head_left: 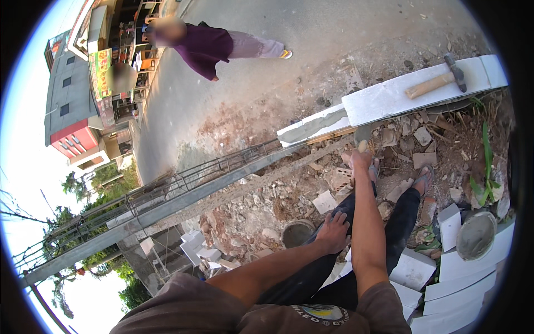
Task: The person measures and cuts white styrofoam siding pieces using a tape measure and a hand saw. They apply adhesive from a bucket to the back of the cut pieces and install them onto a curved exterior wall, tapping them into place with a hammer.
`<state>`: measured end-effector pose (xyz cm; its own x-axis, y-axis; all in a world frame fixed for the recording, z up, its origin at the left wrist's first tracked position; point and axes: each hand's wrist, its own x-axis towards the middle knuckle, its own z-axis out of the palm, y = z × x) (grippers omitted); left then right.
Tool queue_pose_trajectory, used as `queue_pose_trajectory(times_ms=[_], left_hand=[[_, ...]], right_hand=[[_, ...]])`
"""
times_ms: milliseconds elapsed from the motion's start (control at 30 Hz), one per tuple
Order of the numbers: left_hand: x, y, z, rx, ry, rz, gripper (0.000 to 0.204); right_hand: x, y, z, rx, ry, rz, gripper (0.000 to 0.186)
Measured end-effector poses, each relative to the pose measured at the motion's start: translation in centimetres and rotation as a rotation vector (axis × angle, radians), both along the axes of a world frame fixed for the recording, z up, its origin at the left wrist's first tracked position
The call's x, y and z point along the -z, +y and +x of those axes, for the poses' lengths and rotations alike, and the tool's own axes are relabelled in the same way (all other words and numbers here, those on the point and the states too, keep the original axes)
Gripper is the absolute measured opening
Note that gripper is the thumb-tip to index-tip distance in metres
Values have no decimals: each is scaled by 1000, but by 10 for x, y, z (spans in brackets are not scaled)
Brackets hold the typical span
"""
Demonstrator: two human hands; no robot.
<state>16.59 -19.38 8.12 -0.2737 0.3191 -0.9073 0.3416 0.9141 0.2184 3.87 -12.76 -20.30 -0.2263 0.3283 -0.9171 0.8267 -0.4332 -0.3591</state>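
My right hand (360,161) is closed round the pale handle of a trowel (362,134), its grey blade beside the low block wall. Just beyond the blade, grey mortar (321,122) coats the top of a white block course. One white block (384,101) sits on that wall to the right. A hammer (431,85) with a wooden handle and dark metal head lies on top of it. My left hand (334,231) rests on my thigh with fingers spread, holding nothing.
Rubble and broken brick (267,206) cover the ground round my sandalled feet. A mortar bucket (476,236) stands right beside white blocks (413,268); another bucket (297,234) is near my left hand. A rebar cage (167,186) runs left. Someone in purple (206,47) walks on the road.
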Motion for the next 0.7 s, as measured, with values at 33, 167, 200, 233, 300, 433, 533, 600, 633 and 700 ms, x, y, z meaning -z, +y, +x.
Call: queue_pose_trajectory(times_ms=[33, 167, 200, 233, 300, 433, 533, 600, 633, 700], left_hand=[[1, 0, -1, 14, -9, -4, 56], [-1, -3, -1, 7, -27, -42, 56], [-2, -3, -2, 10, -30, -46, 56], [-2, -2, -3, 4, -35, -48, 56], [-1, -3, -3, -14, -42, -60, 56], [2, -2, 6, -33, 33, -27, 57], [5, 1, 6, -4, 13, 14, 57], [6, 4, 6, -2, 13, 6, 59], [5, 3, 5, 11, 14, -10, 59], [2, 5, 7, 44, -11, -25, 62]], right_hand=[[3, 2, 1, 12, 10, -23, 43], [-35, 5, -12, 172, 37, -230, 28], [-41, 6, -15, 233, 44, -259, 22], [-51, 9, -20, 254, 44, -267, 22], [-73, 8, -28, 293, 45, -290, 24], [-65, 10, -31, 289, 59, -204, 20], [-45, 7, -32, 374, 40, -232, 16], [-55, 5, -41, 386, 8, -258, 13], [-53, 6, -41, 362, 8, -280, 19], [-49, 11, -35, 310, 8, -326, 37]])
